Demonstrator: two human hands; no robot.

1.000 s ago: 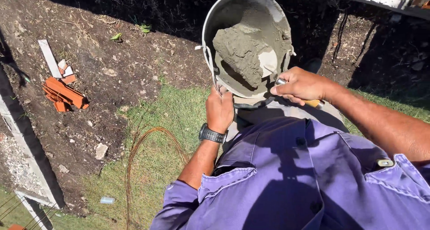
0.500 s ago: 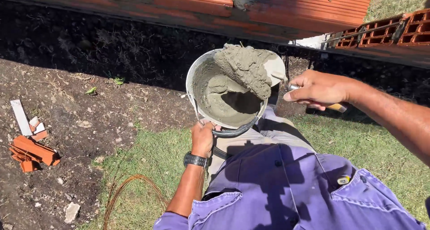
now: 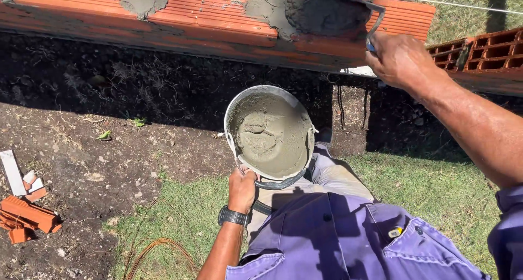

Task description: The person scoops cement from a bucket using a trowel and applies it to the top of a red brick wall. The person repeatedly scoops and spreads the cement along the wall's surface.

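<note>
Harsh overhead sunlight, deep black shadow under the brick wall [image 3: 163, 18], sharp focus, slight wide-angle edge stretch

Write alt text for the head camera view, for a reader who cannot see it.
A person's right hand holds a trowel loaded with grey mortar over a row of red hollow bricks. Their left hand grips the rim of a mortar bucket above grass and bare soil.
</note>
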